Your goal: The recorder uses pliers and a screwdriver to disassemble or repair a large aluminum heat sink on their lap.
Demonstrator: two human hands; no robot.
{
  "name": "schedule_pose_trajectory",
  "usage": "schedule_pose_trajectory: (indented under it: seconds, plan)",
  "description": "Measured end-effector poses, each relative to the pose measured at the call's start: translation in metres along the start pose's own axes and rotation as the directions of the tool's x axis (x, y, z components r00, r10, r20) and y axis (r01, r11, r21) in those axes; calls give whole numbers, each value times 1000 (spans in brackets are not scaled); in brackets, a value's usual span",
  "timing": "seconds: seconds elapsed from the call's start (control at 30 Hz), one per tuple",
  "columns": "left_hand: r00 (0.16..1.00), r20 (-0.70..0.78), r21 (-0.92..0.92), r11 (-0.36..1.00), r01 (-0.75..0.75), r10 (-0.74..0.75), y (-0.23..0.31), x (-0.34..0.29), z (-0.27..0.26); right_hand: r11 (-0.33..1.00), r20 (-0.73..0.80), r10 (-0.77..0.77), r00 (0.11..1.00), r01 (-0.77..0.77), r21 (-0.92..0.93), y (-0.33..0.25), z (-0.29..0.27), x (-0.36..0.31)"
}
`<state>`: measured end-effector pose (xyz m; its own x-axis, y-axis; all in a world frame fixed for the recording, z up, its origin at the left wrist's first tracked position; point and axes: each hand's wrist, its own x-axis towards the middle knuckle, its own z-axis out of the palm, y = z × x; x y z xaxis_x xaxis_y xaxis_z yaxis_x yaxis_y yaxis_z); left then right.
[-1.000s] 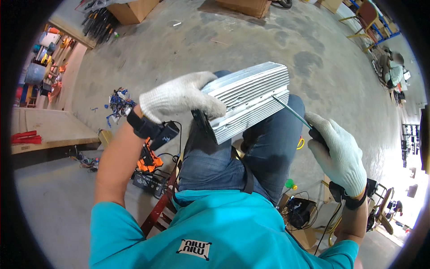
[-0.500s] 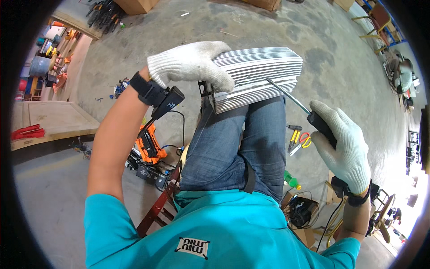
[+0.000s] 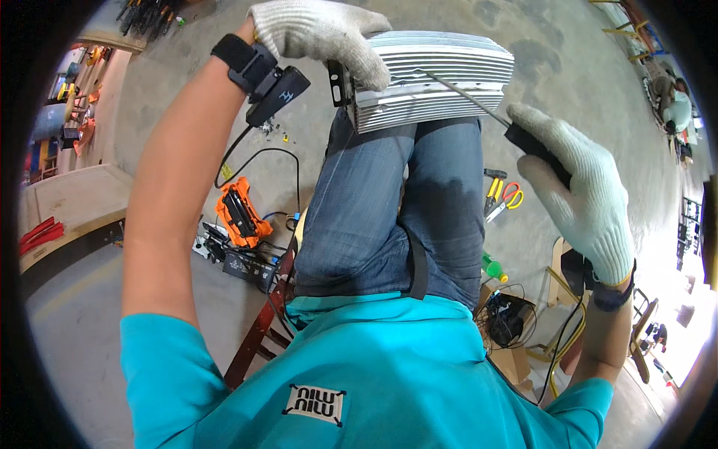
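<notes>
A finned silver metal housing (image 3: 441, 63), much like a heat sink, rests across my knees. My gloved left hand (image 3: 325, 37) grips its left end, thumb over the fins. A black bracket (image 3: 339, 84) with holes sits at that same end. In my gloved right hand (image 3: 580, 176) is a screwdriver (image 3: 535, 146), its black handle wrapped by my fingers. The long shaft points up and left, and its tip meets the housing near a groove between the fins. Whether a screw lies under the tip is too small to tell.
On the floor right of my legs lie scissors (image 3: 508, 198), yellow-handled pliers (image 3: 491, 196) and a green bottle (image 3: 492, 266). To the left are an orange tool case (image 3: 241, 213) and a wooden bench (image 3: 75, 198) with red items. A cable hangs from my left wrist.
The housing and both hands appear higher in the view. The screwdriver tip has moved left along the fins, and its shaft lies flatter.
</notes>
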<state>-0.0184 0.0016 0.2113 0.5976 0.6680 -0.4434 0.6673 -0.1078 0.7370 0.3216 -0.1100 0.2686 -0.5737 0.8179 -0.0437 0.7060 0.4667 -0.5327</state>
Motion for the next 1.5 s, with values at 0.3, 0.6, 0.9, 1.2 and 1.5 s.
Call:
schedule_pose_trajectory:
  seconds: [0.3,0.6,0.9,1.2,1.5]
  plan:
    - [973,191,-159,982,-103,133,-29,21,-4,998,42,-8,999,11,-63,0,2,14]
    - [996,4,9,996,-85,85,-14,11,8,994,65,37,997,-30,-101,-4,-3,23]
    - [992,-129,43,999,-6,12,-9,7,21,950,149,-47,988,90,-298,-18,-9,34]
    - [988,-156,96,995,39,-24,33,-24,23,996,206,59,977,-45,-75,-13,-14,39]
    - [995,-103,98,995,9,1,-10,15,18,953,230,237,944,-272,131,-5,-10,31]
